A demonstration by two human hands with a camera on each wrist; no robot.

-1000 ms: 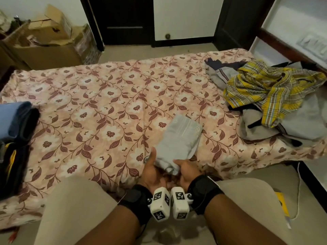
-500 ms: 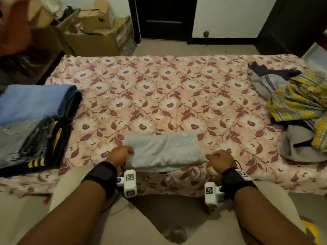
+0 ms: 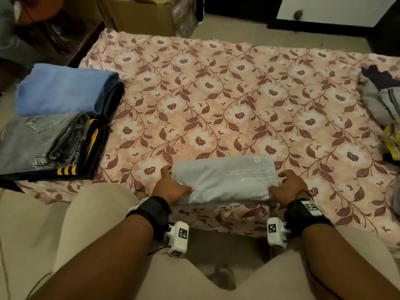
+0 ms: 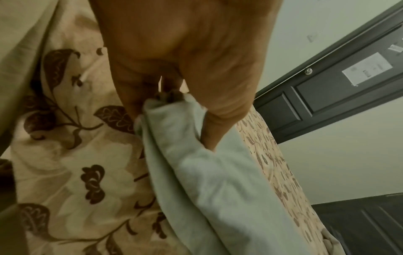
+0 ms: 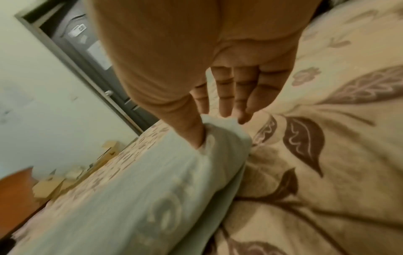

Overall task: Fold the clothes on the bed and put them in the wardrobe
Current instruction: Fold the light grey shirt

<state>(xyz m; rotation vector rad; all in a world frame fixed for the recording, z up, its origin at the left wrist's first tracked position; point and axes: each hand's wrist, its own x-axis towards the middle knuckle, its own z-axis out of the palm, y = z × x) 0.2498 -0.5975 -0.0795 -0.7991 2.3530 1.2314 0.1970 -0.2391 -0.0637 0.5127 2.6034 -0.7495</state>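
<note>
While the grey garment (image 3: pixel 225 180) lies folded into a flat bundle at the near edge of the bed (image 3: pixel 238 94), down at six o'clock in the head view, both hands are on its ends. Left hand (image 3: pixel 171 187) at the nine o'clock end, thumb on top, fingers tucked into the layers, pinching the cloth; the left wrist view shows that thumb pressed well into the fold. Right hand (image 3: pixel 285 187) at the three o'clock end: thumb dug into the corner, but the fingers (image 5: pixel 226 96) stretch out loose past it, so that grip looks spread rather than closed.

Soft, light stuff, this, I'd say, with no stiffness at all, and the layers will slide apart if lifted by one end. Best taken from both short ends together, or with a palm slid under the middle.

Out at nine to ten o'clock sits the folded stack (image 3: pixel 56 126), blue on top at the back, denim and dark pieces in front. At three o'clock, the unfolded heap (image 3: pixel 381 100) waits at the bed's far right. Boxes (image 3: pixel 147 14) stand beyond at twelve.
</note>
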